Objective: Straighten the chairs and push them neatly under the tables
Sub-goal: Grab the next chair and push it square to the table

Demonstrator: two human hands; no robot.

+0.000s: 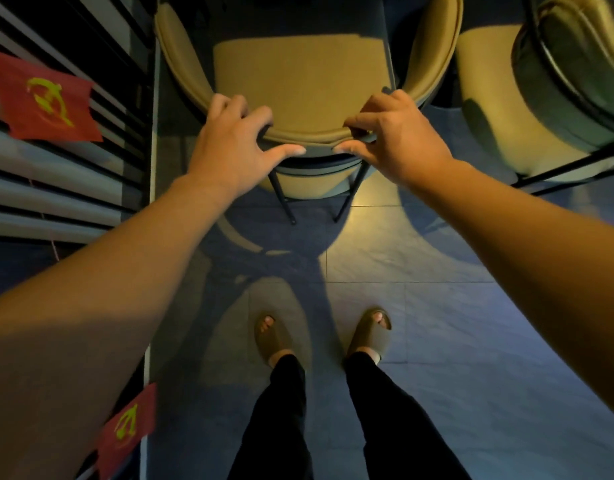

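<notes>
Item: tan upholstered tub chair with curved backrest and thin black metal legs (298, 84), standing directly ahead of the person, seat facing away, its front part running out of view at the top edge. Left hand (229, 147): placed on the top rim of the backrest at its left side, fingers spread and curled over the rim, thumb stretched out along the outer face of the back. Right hand (392, 136): placed on the same rim at its right side, fingers bent over the edge onto the inner face, thumb pointing inward along the outer face; both hands grip the rim, thumbs near each other but apart. Second tan upholstered chair with black metal frame (555, 84): just beside the first, at the right, tilted in view and partly cut off. Grey tiled floor (437, 306): beneath, carrying the shadows of arms and chair. Olive open-toed slippers (369, 332): on both feet, below dark trousers. Red flags with yellow emblem (42, 102): two, fixed on a slatted surface at the left.
</notes>
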